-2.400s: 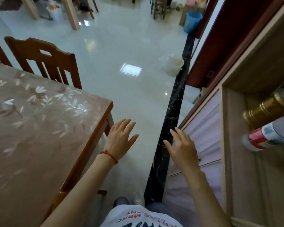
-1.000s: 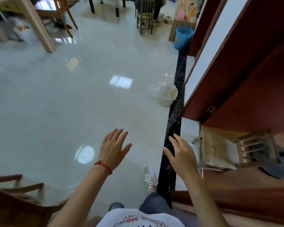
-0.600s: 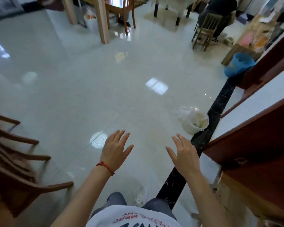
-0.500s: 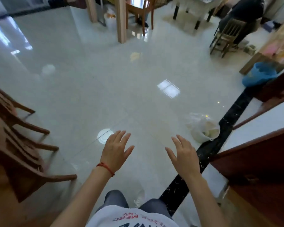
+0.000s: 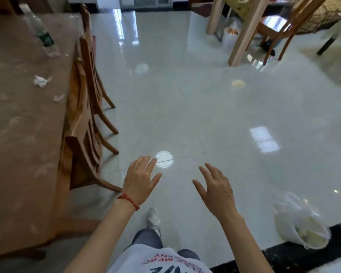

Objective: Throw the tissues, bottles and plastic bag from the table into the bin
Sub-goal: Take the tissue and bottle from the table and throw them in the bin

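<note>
Head view: both hands hang spread and empty over the floor. The crumpled tissue (image 5: 40,81) and bottle (image 5: 40,32) lie on the surface (image 5: 18,144), forward-left, nearer the left hand (image 5: 140,179) than the right hand (image 5: 218,191); the bin (image 5: 301,227) sits to the right.

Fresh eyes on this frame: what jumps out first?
Two empty open hands, left and right, held out over the glossy floor. On the table at left lie a clear bottle and crumpled tissues. A white lined bin sits at lower right.
</note>
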`<action>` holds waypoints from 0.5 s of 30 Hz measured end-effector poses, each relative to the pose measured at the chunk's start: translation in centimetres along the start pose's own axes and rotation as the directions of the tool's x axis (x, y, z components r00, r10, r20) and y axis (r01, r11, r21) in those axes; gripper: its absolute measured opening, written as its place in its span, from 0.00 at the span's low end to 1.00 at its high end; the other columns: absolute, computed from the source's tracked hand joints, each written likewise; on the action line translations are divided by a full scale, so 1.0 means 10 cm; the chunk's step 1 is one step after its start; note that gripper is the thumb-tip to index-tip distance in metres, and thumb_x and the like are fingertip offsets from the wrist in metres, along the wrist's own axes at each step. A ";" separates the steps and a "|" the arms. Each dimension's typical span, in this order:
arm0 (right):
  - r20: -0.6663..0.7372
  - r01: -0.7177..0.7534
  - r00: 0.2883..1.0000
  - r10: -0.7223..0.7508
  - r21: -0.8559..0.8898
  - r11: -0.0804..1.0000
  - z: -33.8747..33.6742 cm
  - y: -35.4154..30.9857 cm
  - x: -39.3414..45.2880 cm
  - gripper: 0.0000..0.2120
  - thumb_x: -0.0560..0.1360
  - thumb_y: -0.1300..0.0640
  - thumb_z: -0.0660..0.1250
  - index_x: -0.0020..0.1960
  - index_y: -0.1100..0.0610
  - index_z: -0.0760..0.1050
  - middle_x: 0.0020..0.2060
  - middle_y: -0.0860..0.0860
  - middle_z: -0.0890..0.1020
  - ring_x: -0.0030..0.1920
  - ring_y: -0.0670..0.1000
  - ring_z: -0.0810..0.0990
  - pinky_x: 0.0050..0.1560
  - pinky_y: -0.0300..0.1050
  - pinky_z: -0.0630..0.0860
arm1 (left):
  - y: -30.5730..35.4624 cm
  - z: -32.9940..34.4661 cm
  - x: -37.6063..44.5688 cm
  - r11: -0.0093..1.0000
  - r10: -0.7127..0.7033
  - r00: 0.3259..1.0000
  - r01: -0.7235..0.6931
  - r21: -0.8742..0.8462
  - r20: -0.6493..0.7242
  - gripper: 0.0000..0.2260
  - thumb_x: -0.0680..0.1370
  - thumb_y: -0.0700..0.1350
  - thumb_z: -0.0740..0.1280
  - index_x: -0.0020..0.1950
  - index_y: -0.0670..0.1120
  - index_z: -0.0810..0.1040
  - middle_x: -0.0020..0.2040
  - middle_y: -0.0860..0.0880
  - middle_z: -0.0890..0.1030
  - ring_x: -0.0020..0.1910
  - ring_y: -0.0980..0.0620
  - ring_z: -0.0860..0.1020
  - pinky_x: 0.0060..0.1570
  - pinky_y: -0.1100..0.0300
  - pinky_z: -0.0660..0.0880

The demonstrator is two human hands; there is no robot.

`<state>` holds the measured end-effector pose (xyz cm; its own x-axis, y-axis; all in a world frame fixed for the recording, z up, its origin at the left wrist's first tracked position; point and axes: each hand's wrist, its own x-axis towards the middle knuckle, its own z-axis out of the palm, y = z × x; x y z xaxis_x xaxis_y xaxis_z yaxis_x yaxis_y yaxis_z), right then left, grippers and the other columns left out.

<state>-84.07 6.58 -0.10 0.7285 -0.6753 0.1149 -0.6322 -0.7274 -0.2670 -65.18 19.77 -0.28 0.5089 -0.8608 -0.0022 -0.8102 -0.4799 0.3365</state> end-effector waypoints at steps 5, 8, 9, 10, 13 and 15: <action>0.033 0.072 0.997 -0.073 0.016 0.997 0.10 -0.08 0.56 0.23 0.74 0.43 0.54 0.57 0.58 0.76 0.57 0.58 0.80 0.55 0.59 0.80 0.50 0.52 0.78 | -0.24 -0.07 0.34 0.998 -0.069 0.997 0.069 -0.004 -0.037 0.31 0.79 0.60 0.42 0.56 0.41 0.77 0.52 0.40 0.82 0.52 0.41 0.80 0.53 0.46 0.76; 0.038 0.090 0.995 -0.091 0.027 0.996 0.19 -0.13 0.92 0.23 0.74 0.44 0.55 0.58 0.58 0.75 0.57 0.58 0.80 0.55 0.59 0.80 0.50 0.53 0.77 | -0.41 -0.08 0.61 0.996 -0.090 0.995 0.090 -0.004 -0.036 0.31 0.79 0.60 0.42 0.58 0.41 0.77 0.54 0.40 0.81 0.54 0.40 0.79 0.55 0.46 0.75; 0.036 0.092 0.995 -0.093 0.028 0.995 0.21 -0.15 1.05 0.23 0.74 0.44 0.55 0.57 0.58 0.75 0.57 0.58 0.80 0.55 0.59 0.80 0.50 0.53 0.78 | -0.47 -0.10 0.71 0.995 -0.096 0.995 0.096 -0.002 -0.033 0.32 0.79 0.61 0.42 0.58 0.40 0.76 0.54 0.40 0.81 0.54 0.40 0.79 0.55 0.46 0.75; 0.033 0.093 0.995 -0.094 0.028 0.995 0.23 -0.17 1.15 0.23 0.74 0.44 0.55 0.57 0.58 0.76 0.57 0.58 0.80 0.55 0.59 0.80 0.50 0.53 0.78 | -0.52 -0.11 0.79 0.995 -0.098 0.995 0.098 -0.004 -0.033 0.32 0.79 0.60 0.42 0.58 0.40 0.76 0.54 0.40 0.81 0.54 0.40 0.79 0.55 0.45 0.75; 0.037 0.098 0.994 -0.099 0.034 0.995 0.28 -0.24 1.47 0.23 0.74 0.43 0.54 0.57 0.59 0.76 0.57 0.58 0.80 0.55 0.59 0.80 0.50 0.53 0.78 | -0.66 -0.16 1.07 0.994 -0.105 0.994 0.106 0.013 -0.034 0.32 0.79 0.60 0.42 0.58 0.40 0.77 0.54 0.40 0.81 0.55 0.40 0.79 0.54 0.45 0.75; 0.052 0.097 0.994 -0.099 0.038 0.995 0.32 -0.26 1.74 0.24 0.74 0.43 0.54 0.58 0.59 0.75 0.57 0.58 0.80 0.56 0.58 0.80 0.50 0.53 0.78 | -0.77 -0.21 1.30 0.993 -0.115 0.993 0.116 0.025 -0.028 0.30 0.79 0.60 0.44 0.58 0.41 0.77 0.54 0.40 0.81 0.55 0.40 0.79 0.54 0.45 0.75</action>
<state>-68.89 -2.87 -0.46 0.8004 -0.5925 0.0913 -0.5477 -0.7845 -0.2908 -51.75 12.63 -0.95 0.6066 -0.7949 -0.0149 -0.7530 -0.5805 0.3099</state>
